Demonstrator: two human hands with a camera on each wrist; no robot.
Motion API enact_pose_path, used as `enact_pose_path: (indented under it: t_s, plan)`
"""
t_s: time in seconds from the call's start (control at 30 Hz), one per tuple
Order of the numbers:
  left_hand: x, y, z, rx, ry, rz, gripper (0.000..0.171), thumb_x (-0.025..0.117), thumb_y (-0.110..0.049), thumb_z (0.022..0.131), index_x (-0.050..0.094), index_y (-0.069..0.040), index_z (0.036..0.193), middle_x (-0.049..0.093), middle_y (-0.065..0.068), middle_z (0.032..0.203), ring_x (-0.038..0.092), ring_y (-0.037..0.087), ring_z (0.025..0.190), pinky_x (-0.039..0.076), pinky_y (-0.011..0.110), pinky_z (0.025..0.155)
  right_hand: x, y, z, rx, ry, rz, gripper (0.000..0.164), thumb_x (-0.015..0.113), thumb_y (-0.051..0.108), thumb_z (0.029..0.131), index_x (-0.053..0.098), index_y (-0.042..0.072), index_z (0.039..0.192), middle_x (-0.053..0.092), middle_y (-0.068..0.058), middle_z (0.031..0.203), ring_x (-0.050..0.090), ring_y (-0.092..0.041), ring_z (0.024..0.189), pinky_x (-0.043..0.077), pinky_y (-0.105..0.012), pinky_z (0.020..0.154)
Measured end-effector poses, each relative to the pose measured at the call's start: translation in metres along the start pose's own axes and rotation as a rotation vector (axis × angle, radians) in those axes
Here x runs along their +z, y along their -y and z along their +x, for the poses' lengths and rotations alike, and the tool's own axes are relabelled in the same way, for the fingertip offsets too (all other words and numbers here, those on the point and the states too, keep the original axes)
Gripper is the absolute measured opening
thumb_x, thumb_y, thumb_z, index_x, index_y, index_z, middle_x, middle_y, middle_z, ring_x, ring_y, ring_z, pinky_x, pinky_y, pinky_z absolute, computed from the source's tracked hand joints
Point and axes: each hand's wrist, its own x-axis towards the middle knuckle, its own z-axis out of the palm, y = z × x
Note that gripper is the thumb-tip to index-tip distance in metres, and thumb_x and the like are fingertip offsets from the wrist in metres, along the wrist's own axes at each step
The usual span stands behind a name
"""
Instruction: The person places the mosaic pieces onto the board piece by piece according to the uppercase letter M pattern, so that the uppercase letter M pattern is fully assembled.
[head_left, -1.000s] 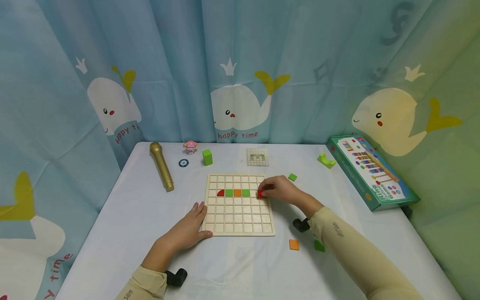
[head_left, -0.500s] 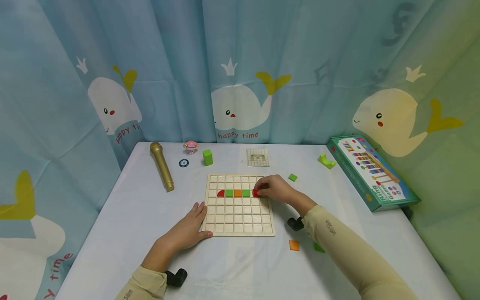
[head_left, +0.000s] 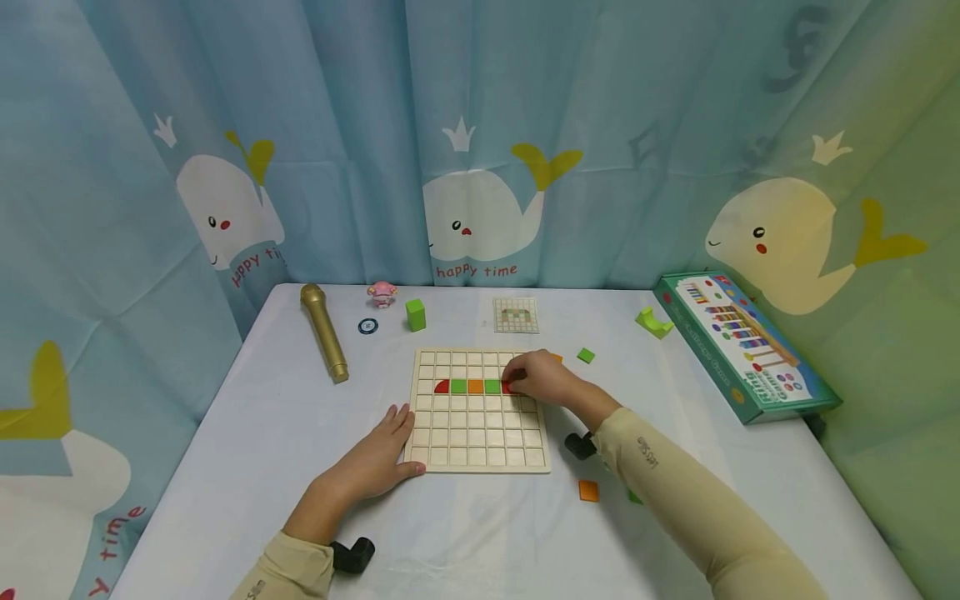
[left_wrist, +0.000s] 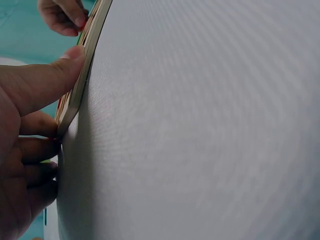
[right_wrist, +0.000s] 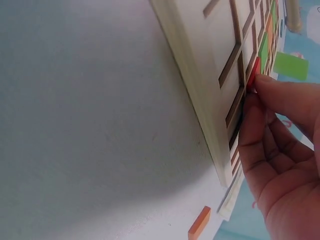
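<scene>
A wooden grid board lies on the table with a row of coloured tiles in its cells. From the left these are a rounded red tile, a green one, an orange one and another green one. At the row's right end my right hand pinches a red tile between thumb and fingertip, right at a cell. Its shape is mostly covered by the fingers. My left hand rests against the board's near left corner, thumb on the front edge, fingers along the left side.
Loose tiles lie to the right: green, orange, and an orange one partly behind the right hand. Beyond the board are a pattern card, green block, pink figurine, gold microphone, green arch and game box.
My right hand has slid left with the red tile, bringing it beside the green tile at the row's end. An orange tile now shows behind that hand. The left hand stays put.
</scene>
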Motion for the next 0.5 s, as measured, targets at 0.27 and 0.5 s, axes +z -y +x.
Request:
enact_pose_path:
  t_s: [0.27,0.5]
  plan:
    - [0.0004,0.0015,0.0001,0.000,0.003,0.009,0.087,0.073,-0.036,0.093,0.030,0.010,0.153,0.022,0.022,0.163,0.015,0.038,0.151,0.024,0.049,0.119,0.0023,0.0000,0.0011,0.013,0.001,-0.003,0.011,0.074,0.004,0.091,0.077,0.011,0.098,0.073,0.000,0.099,0.066,-0.020,0.096,0.054,-0.037,0.083]
    - [0.0014,0.0019,0.0007,-0.007,0.007,0.006,0.087,0.073,-0.036,0.093,0.030,0.009,0.153,0.022,0.022,0.163,0.015,0.037,0.152,0.024,0.049,0.119,0.0037,-0.0001,0.0002,0.015,-0.003,0.007,0.010,0.074,0.004,0.091,0.077,0.011,0.098,0.073,0.000,0.098,0.066,-0.019,0.096,0.054,-0.037,0.082]
